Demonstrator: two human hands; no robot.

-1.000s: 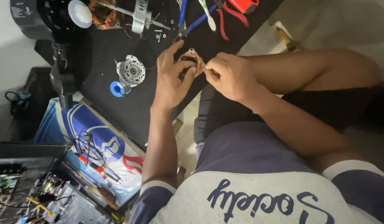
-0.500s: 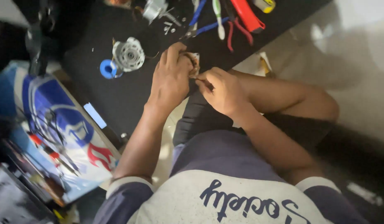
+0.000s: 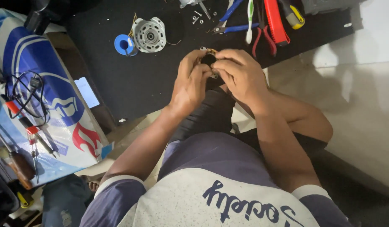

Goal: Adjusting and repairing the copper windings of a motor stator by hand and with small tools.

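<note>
Copper-wound small motor part [image 3: 209,59] | clasped between left hand [image 3: 190,82] and right hand [image 3: 240,73] | over black mat [image 3: 131,80] | silver motor housing [image 3: 149,35] nearby

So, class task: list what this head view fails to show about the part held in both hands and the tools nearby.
- Small part: mostly hidden by left hand and right hand; kind unclear.
- Red tool, yellow-tipped screwdriver, blue-handled pliers: cut off by top edge.
- Screws: too small to count.

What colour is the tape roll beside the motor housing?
Blue tape roll, clearest in the head view.
</note>
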